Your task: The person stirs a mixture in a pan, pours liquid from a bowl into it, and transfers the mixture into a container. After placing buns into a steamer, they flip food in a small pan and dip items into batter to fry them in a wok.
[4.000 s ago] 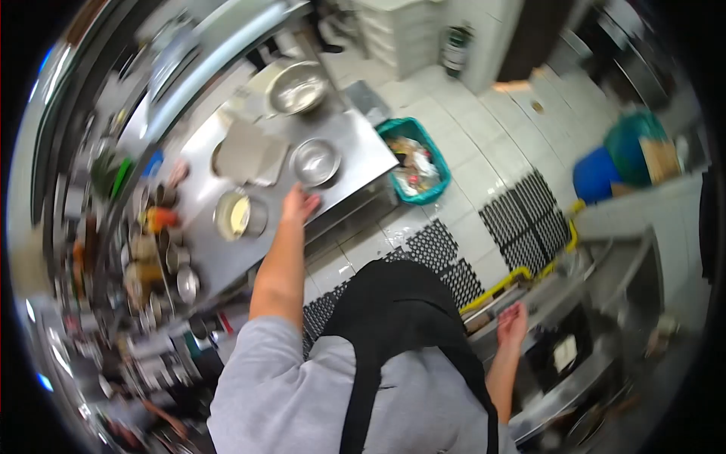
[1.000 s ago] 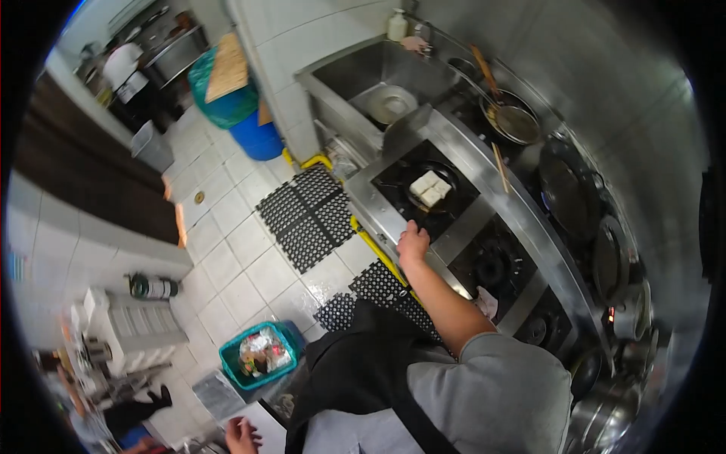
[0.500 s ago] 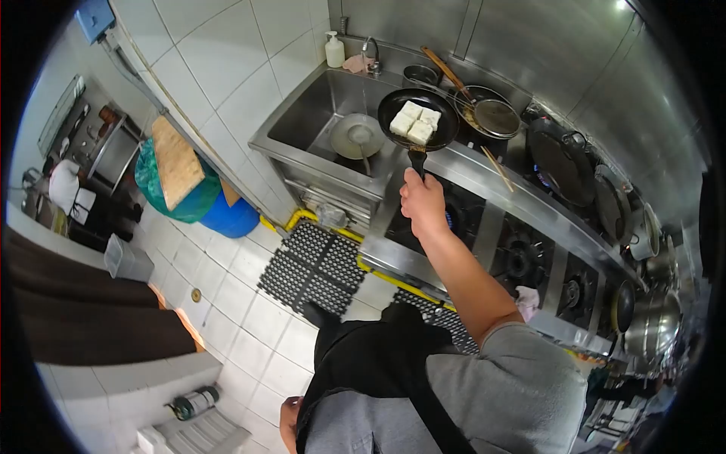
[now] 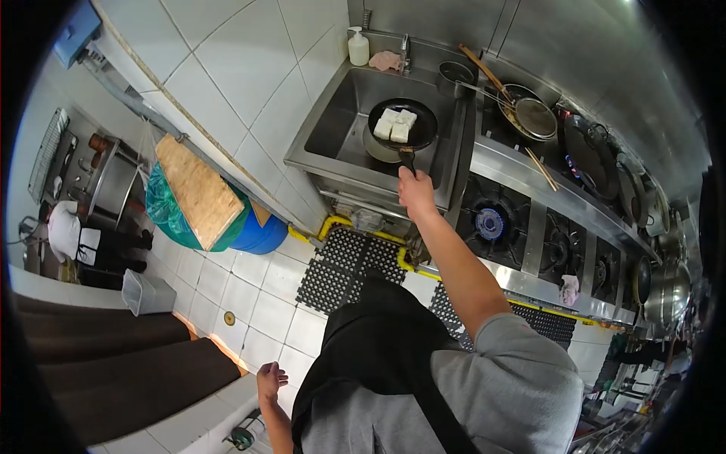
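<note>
My right hand (image 4: 417,191) is wrapped round the black handle of a frying pan (image 4: 429,130). Several white blocks (image 4: 398,121), which look like tofu or cheese, sit close together in the pan. The pan is over the steel sink (image 4: 321,140), largely covering a round metal dish (image 4: 376,150) in the basin. Beside my body, low on the left, hangs my left hand (image 4: 271,380), empty, its fingers loosely bent and a little apart.
A burner (image 4: 489,222) burns blue on the stove to the right. Behind it are a strainer (image 4: 535,118) over a pan, chopsticks (image 4: 541,169) and a small pot (image 4: 456,74). A wooden board (image 4: 195,189) leans on a blue barrel (image 4: 259,233). Another person (image 4: 72,231) stands far left.
The pan with the white blocks has moved left, from the sink's edge beside the stove to over the basin. My left hand has come out from my side, and my view has shifted.
</note>
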A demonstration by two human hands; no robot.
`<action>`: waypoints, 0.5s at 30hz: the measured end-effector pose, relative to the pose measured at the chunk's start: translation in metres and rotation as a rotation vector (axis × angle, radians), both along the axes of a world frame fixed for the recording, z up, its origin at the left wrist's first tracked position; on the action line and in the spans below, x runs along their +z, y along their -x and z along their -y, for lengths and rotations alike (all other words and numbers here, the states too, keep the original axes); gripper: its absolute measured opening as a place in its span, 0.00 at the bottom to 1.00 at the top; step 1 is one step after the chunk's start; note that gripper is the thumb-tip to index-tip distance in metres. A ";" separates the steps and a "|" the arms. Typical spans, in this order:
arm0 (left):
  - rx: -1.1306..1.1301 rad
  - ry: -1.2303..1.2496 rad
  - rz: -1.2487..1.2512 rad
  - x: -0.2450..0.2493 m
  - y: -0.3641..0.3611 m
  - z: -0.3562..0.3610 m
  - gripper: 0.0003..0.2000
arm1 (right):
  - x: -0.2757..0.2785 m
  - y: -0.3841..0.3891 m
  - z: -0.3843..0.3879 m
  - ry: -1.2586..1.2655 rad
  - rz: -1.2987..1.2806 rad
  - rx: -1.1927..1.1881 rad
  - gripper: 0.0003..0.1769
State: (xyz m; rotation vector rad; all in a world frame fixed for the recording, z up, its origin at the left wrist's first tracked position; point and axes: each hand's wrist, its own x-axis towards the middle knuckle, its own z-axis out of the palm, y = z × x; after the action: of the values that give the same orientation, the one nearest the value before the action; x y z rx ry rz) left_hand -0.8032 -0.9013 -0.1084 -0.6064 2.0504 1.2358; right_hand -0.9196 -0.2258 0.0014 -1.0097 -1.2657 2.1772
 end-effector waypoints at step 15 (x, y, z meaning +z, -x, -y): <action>-0.824 0.181 -0.126 -0.098 0.101 0.058 0.19 | -0.057 0.064 0.014 -0.012 0.138 -0.119 0.18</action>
State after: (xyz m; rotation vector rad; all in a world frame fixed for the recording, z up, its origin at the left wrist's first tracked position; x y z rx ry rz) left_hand -0.9041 -0.9594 -0.2068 0.2555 2.1743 0.6106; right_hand -0.9833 -0.2399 -0.0560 -1.2166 -1.2441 2.0379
